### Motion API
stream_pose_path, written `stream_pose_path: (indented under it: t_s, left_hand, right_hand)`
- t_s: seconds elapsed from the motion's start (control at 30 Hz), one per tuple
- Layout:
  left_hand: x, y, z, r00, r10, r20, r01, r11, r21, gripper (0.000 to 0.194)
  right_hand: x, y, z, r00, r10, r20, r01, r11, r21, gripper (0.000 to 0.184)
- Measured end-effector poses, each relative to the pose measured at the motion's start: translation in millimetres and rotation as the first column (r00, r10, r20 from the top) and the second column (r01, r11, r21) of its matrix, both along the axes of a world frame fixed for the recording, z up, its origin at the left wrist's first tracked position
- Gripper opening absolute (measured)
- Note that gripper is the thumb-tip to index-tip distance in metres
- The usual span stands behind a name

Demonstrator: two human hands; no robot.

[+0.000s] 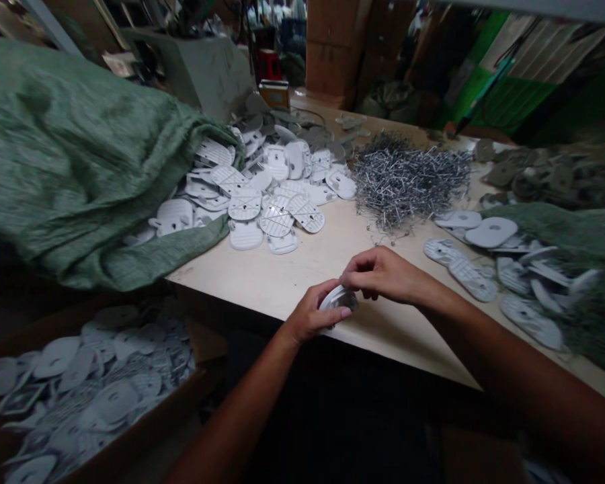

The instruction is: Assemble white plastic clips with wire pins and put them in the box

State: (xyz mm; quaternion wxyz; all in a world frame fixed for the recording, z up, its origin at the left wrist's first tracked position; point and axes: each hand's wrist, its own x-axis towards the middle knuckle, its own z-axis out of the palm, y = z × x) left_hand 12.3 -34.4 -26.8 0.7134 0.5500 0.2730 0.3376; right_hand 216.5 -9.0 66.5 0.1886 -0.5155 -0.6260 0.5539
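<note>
Cupping a white plastic pad (339, 299) over the near edge of the tabletop (292, 269), the left hand (310, 312) is gripping it from below while the right hand (378, 275) is pinching its upper rim, keeping it tilted between them. Loose wire pins (411, 178) are lying heaped beside white pads (262, 195) spilling from a green woven sack (65, 154); a cardboard box (191, 383) of pads is sitting below the tabletop, with stacked cartons (333, 40) standing beyond.

Pale table (302, 259), probably plastic plates (245, 204), metal pins (411, 181)
</note>
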Motion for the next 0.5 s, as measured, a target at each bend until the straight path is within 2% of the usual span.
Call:
stream_pose_path:
  t_s: [0.2,0.37,0.5]
  left_hand:
    - [2,-1,1.3,0.999,-0.035,-0.030,0.034,0.999,-0.029,0.061]
    - [5,0,2.1,0.998,-0.052,0.027,0.053,0.998,-0.031,0.059]
    - [7,1,2.9,0.997,-0.071,0.029,0.072,0.997,-0.019,0.057]
  right_hand:
    - [7,11,15.9,0.993,0.104,0.047,-0.099,0.989,-0.112,0.017]
    - [12,19,15.9,0.990,0.140,0.004,-0.135,0.964,-0.231,0.014]
    - [15,21,13.5,0.992,0.123,-0.016,-0.122,0.958,-0.259,0.017]
